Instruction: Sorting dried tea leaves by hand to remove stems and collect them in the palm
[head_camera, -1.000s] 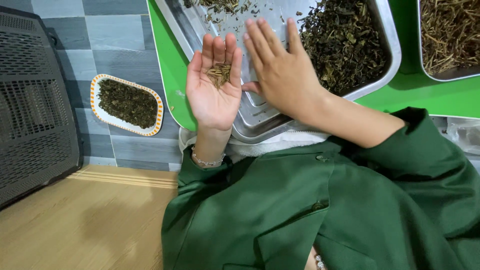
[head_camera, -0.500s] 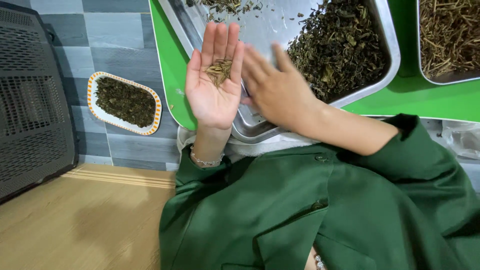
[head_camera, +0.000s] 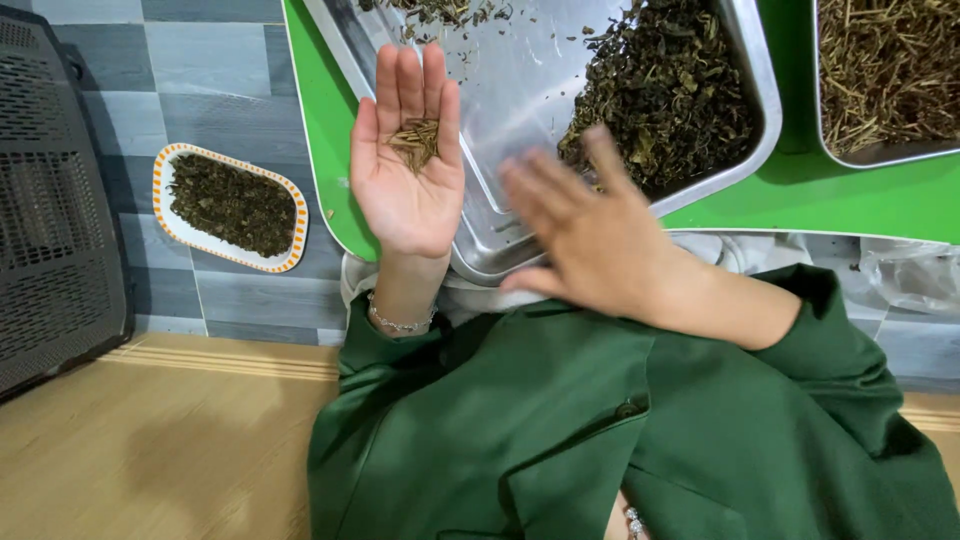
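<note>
Over green mat (head_camera: 320, 120), right hand (head_camera: 590, 235) has pulled back from tray (head_camera: 520, 90).

Grey tiles (head_camera: 210, 75) in mixed light and dark shades cover the floor at the top, meeting pale wooden boards (head_camera: 150, 450) below. A black perforated panel (head_camera: 50, 200) stands at the left edge. The light is soft and even.
</note>
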